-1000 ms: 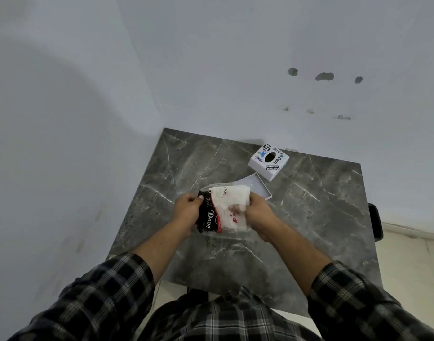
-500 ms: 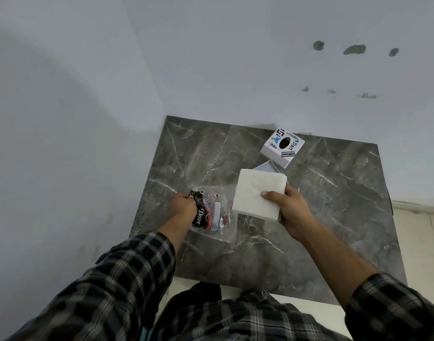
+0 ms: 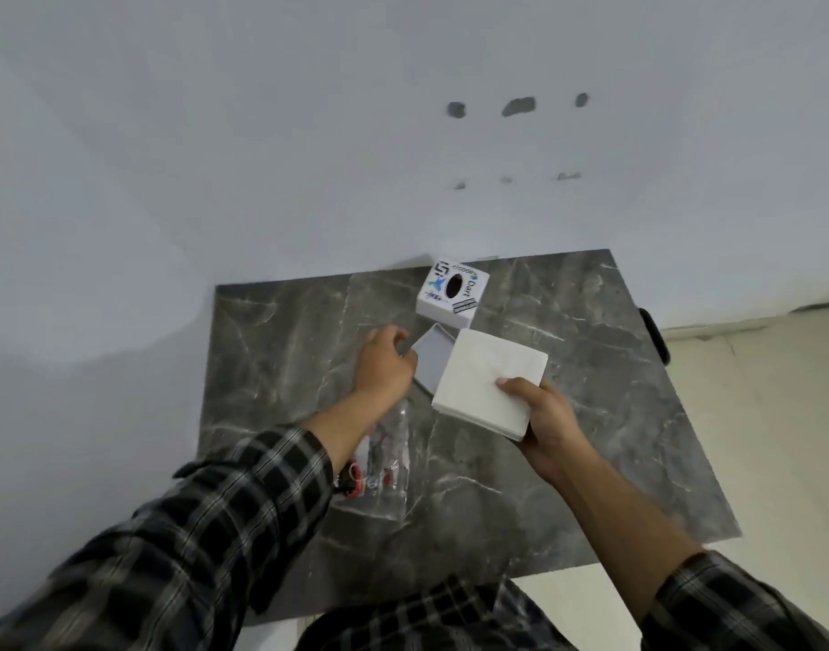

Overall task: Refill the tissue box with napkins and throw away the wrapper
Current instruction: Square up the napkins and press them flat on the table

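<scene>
My right hand [image 3: 546,427] grips a thick stack of white napkins [image 3: 490,382] by its near corner and holds it above the table. The white tissue box [image 3: 452,293], with stickers and an oval hole on top, sits near the table's far edge. A flat grey panel [image 3: 433,357] lies just in front of the box, partly hidden by the napkins. My left hand [image 3: 384,368] holds nothing, its loosely curled fingers at the panel's left corner. The clear plastic wrapper [image 3: 387,481], printed red and black, lies flat on the table under my left forearm.
The dark grey marble table [image 3: 591,415] stands in a corner against pale walls. A black object [image 3: 655,335] sticks out past the table's right edge. Pale floor shows to the right.
My left hand let go of the wrapper and moved forward to the grey panel. The wrapper now lies on the table. My right hand carried the napkins slightly right and forward.
</scene>
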